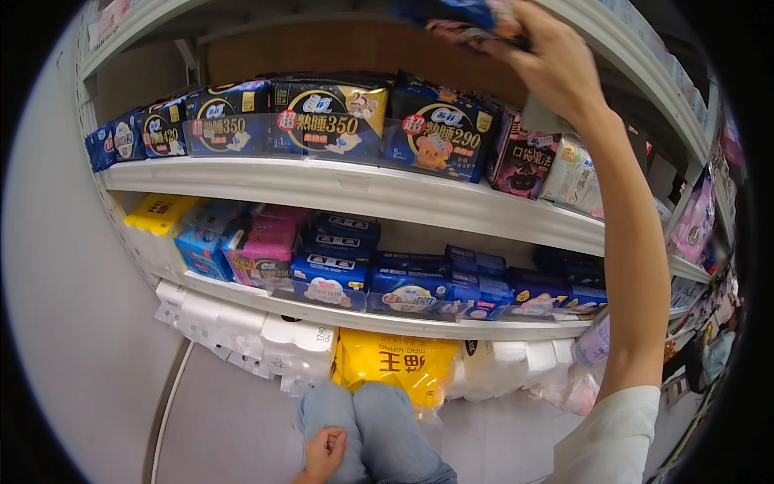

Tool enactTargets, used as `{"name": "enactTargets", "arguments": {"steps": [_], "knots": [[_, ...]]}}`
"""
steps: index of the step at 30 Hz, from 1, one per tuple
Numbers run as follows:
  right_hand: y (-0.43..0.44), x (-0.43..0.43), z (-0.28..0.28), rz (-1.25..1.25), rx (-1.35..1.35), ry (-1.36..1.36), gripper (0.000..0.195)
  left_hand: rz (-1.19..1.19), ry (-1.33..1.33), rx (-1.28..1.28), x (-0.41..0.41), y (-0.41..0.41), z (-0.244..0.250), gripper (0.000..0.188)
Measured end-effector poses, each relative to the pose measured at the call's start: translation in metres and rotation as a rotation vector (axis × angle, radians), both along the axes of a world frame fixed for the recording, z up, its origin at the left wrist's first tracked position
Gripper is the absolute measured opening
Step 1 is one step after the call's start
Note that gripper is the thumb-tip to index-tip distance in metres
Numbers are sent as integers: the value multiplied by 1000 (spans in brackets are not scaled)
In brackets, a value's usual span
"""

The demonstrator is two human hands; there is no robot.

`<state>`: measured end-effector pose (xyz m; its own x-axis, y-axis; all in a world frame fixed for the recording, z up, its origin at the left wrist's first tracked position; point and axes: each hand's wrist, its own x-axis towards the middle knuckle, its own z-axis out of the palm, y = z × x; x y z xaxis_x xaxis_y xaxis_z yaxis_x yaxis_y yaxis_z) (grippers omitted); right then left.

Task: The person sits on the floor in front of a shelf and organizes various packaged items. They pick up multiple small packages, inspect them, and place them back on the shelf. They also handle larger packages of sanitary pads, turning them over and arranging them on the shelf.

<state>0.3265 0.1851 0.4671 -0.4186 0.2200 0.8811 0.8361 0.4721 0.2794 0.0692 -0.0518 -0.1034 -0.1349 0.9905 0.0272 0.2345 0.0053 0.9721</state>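
My right hand (pixel 553 63) is raised at the top of the head view and grips a dark blue and pink soft package (pixel 471 24), blurred and partly cut off by the picture's edge. Below it, a row of sanitary pad packs (pixel 438 136) stands on the upper shelf, with a pink and black pack (pixel 523 154) and a white and green pack (pixel 571 172) to their right. My left hand (pixel 326 451) rests with curled fingers on my thigh, over light blue jeans (pixel 393 423); no object shows in it.
White metal shelf edges (pixel 357 181) cross in front of me. Blue packs (pixel 329 281) and a pink pack (pixel 266 242) fill the lower shelf. Beneath are white tissue-roll bundles (pixel 296 339) and a yellow plastic package (pixel 393 363). A wall (pixel 60 242) is at left; a person (pixel 716 351) is far right.
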Motion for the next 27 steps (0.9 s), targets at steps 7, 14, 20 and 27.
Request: {"name": "enactTargets", "arguments": {"steps": [7,14,20,27], "knots": [[77,-13,20,-529,-253,-143,55,4,110,146,5,8,4,12],[103,-33,28,-599,-608,-213,56,15,30,67,5,6,23,14],[141,-29,30,-614,-798,-226,54,26,79,60,0,5,22,14],[153,-24,20,-721,-947,-310,48,34,77,103,5,5,32,13]]}}
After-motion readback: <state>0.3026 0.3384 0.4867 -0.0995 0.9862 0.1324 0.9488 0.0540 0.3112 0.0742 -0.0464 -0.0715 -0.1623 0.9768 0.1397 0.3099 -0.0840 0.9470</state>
